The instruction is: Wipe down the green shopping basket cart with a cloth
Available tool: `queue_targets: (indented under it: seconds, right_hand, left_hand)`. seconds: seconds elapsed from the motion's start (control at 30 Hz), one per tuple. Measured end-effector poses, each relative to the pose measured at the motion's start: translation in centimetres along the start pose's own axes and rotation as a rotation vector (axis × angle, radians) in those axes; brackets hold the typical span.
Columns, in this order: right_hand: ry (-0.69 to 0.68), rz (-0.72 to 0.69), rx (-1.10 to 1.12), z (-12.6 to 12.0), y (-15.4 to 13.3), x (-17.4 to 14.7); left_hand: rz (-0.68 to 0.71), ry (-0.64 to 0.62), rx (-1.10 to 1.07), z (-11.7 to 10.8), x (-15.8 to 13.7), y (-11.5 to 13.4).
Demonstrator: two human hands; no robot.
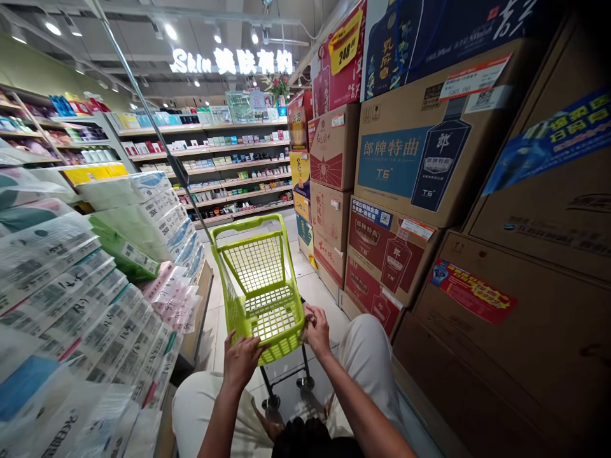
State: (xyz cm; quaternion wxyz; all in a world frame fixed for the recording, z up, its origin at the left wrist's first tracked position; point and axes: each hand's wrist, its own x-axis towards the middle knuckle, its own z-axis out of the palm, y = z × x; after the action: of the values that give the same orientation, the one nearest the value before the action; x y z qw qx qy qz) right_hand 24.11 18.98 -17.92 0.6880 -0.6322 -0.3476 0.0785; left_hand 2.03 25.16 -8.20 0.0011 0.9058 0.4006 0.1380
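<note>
A lime-green plastic shopping basket sits on a dark-framed wheeled cart between my knees; no goods show inside it. My left hand is closed over the basket's near left rim, fingers bent across the edge. At the near right corner, my right hand is pinched close against the basket's side. A small crumpled greyish-brown thing seems to be at its fingertips, too small to make out. Casters show under the frame.
Stacked packs of tissue paper rise on the left. Printed liquor cartons are piled high on the right, close to my knee. A pole slants up by the basket. Shelves of skincare goods stand ahead, beyond the tiled floor.
</note>
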Motion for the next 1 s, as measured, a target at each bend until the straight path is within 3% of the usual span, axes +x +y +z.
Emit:
queue_targets:
  seconds: [0.2,0.43,0.67,0.83,1.0]
  right_hand:
    - [0.086,-0.078,-0.070,0.3,-1.6,-2.9]
    - [0.143,-0.081,-0.087,0.9,-1.5,0.3]
    - [0.205,-0.057,-0.109,1.5,1.5,-3.6]
    - [0.201,0.095,-0.091,1.4,2.1,-1.6]
    - [0.218,0.054,-0.031,1.2,2.1,-0.6]
  left_hand:
    - [-0.031,0.039,0.017,0.6,0.1,1.0]
    - [-0.082,0.013,0.032,0.8,0.3,2.3]
    - [-0.087,0.027,0.081,0.7,0.2,3.3]
    - [-0.110,0.069,0.128,1.0,0.4,4.4]
    - [-0.133,0.131,0.088,1.8,1.0,5.8]
